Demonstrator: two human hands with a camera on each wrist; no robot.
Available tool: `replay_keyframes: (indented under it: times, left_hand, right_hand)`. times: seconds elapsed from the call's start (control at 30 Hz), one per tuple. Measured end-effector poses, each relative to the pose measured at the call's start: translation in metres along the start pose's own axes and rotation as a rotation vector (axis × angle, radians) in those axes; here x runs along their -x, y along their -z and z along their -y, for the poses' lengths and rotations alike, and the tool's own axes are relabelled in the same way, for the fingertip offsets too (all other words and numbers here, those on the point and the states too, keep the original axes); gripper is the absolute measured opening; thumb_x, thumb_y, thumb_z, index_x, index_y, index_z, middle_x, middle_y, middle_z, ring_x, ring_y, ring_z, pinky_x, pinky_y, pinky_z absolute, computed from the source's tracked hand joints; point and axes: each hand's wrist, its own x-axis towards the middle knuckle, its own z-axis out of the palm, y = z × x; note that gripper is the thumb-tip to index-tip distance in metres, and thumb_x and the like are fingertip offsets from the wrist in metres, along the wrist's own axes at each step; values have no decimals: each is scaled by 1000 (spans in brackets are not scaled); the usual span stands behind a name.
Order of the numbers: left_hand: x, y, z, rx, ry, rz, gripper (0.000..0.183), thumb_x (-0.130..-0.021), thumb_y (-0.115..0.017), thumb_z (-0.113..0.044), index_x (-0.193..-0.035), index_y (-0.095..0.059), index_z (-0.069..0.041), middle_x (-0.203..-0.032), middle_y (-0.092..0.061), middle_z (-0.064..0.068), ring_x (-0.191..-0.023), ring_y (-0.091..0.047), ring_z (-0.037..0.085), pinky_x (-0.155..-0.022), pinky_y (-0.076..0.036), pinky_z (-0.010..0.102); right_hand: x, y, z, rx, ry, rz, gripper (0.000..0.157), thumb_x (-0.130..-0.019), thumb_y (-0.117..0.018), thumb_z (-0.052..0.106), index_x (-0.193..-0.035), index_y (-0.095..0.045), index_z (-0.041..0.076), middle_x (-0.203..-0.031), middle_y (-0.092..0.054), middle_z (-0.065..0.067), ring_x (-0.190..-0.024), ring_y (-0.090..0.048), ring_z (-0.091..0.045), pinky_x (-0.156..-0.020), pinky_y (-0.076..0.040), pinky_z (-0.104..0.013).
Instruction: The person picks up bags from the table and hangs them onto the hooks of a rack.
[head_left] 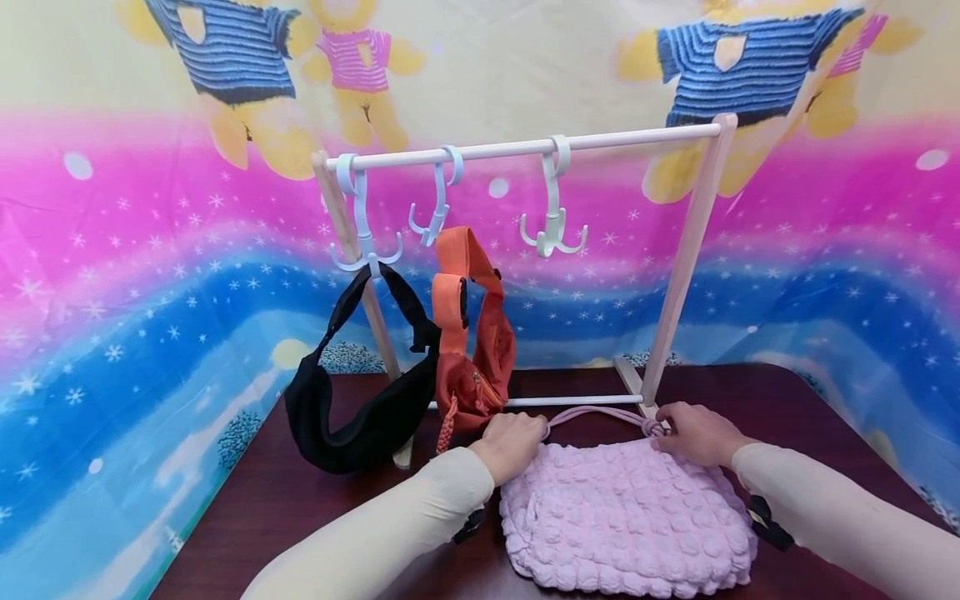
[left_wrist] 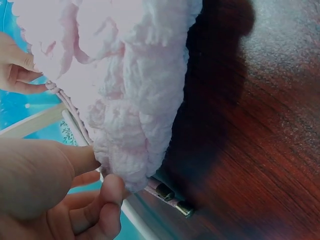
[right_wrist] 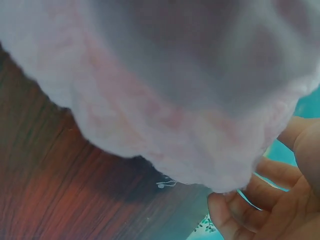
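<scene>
A pink puffy quilted handbag [head_left: 630,517] with a thin knotted cord strap [head_left: 600,410] is at the table's front. At its upper left corner, my left hand [head_left: 510,446] pinches the fabric between thumb and fingers, as the left wrist view confirms. My right hand [head_left: 701,435] grips the upper right corner beside the strap's knot; in the right wrist view its fingers [right_wrist: 265,200] curl at the bag's edge. Behind stands a wooden rack with a white top rail [head_left: 510,150]. A black bag [head_left: 367,433] hangs from the left hook [head_left: 365,242], and an orange bag [head_left: 476,358] hangs beside it.
Another pale blue hook [head_left: 437,212] and a pale green hook [head_left: 553,221] hang on the rail. The rack's right post [head_left: 686,267] rises behind my right hand. Everything stands on a dark reddish wooden table [head_left: 300,517], with a printed bear-and-snowflake cloth [head_left: 150,208] around it.
</scene>
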Motion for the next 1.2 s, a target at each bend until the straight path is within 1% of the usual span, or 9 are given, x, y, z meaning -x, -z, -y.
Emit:
replay_keyframes:
  times: [0.17,0.27,0.4,0.53,0.63,0.77,0.97,1.1,1.2]
  left_hand:
    - [1,5,0,1,16,55,9,-97,-67,-22,-89,-68,-20,-90,-75,3,-76,-72,21,-58,-54,34]
    - [3,9,1,12,24,76,5,-97,-68,-23,-93,-68,-19,-92,-75,4,-79,-72,21,-60,-55,35]
    - [4,12,2,37,26,116,8,-94,-70,-26,-96,-67,-19,-92,-74,3,-82,-72,20,-62,-55,36]
    - [4,13,2,55,24,146,12,-92,-69,-30,-96,-66,-19,-91,-73,2,-83,-71,20,-64,-54,36]
    - [5,14,0,47,24,150,14,-96,-64,-32,-96,-67,-19,-91,-74,3,-82,-72,20,-64,-54,36]
    - [6,9,-3,11,33,136,19,-99,-59,-34,-97,-69,-18,-93,-76,3,-80,-72,21,-64,-55,36]
    - [9,4,-4,-12,25,125,22,-97,-64,-38,-86,-69,-19,-89,-76,0,-75,-72,18,-61,-54,35]
    - [10,4,-4,2,6,121,25,-95,-65,-34,-75,-69,-21,-86,-77,-1,-71,-70,16,-57,-52,33]
    - [11,3,-5,4,2,121,27,-96,-63,-32,-73,-69,-20,-85,-77,-1,-70,-70,16,-55,-52,33]
  right_hand:
    - [1,0,0,2,9,5,50,-86,-79,23,-122,-63,-8,-100,-70,-15,-83,-64,-22,-75,-53,-46]
    - [4,0,2,-15,17,19,47,-85,-80,24,-119,-65,-5,-92,-68,-8,-76,-60,-18,-69,-50,-40]
    - [9,-1,4,-67,12,49,40,-88,-76,26,-115,-66,-2,-80,-62,-2,-63,-54,-14,-59,-43,-33]
    - [13,-1,7,-100,8,69,36,-92,-69,28,-112,-68,-2,-76,-61,-1,-60,-53,-14,-57,-43,-32]
    - [13,-2,8,-101,6,91,34,-94,-68,29,-110,-69,-1,-76,-62,-2,-60,-53,-14,-59,-43,-33]
    - [13,-5,8,-102,29,116,24,-94,-69,26,-103,-72,4,-76,-61,-1,-62,-52,-15,-62,-43,-33]
    - [13,-10,6,-81,84,98,16,-92,-73,24,-93,-74,8,-69,-58,2,-60,-50,-13,-61,-42,-32]
    - [13,-11,6,-54,96,85,14,-90,-76,23,-91,-75,9,-69,-62,3,-62,-52,-12,-60,-43,-31]
    - [13,-10,8,-33,99,74,13,-88,-77,20,-92,-75,7,-73,-65,2,-63,-53,-12,-60,-44,-31]
